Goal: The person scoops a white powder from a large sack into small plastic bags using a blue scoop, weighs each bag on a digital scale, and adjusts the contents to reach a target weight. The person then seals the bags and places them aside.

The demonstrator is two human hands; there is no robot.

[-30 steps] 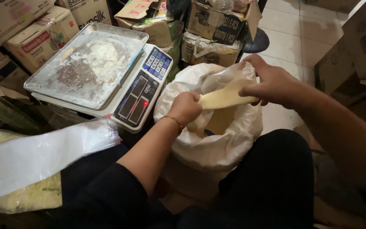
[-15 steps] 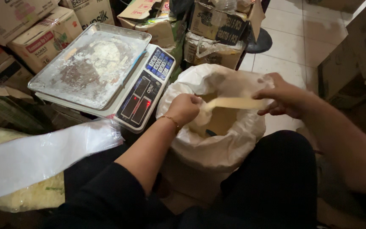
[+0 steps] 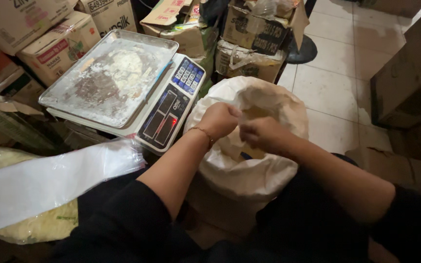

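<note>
White sack (image 3: 249, 170) of pale yellow powder, mouth rolled open, standing on the floor between the person's knees. Both hands meet over its opening — left hand (image 3: 219, 120) clenched, right hand (image 3: 260, 133) curled close beside it; what they pinch is hidden. Keeping the grip low over the sack should limit spills. Beside it: digital scale (image 3: 166, 114) with floured metal tray (image 3: 110, 78); clear plastic bags (image 3: 59, 178) at left.

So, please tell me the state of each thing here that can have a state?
Sack: open, rim rolled down.
Scale: on, red light showing.
Tray: on the scale, dusted with powder.
Left hand: closed, at the sack mouth.
Right hand: closed, at the sack mouth; what it grips is hidden.
Plastic bags: flat, empty.
</note>
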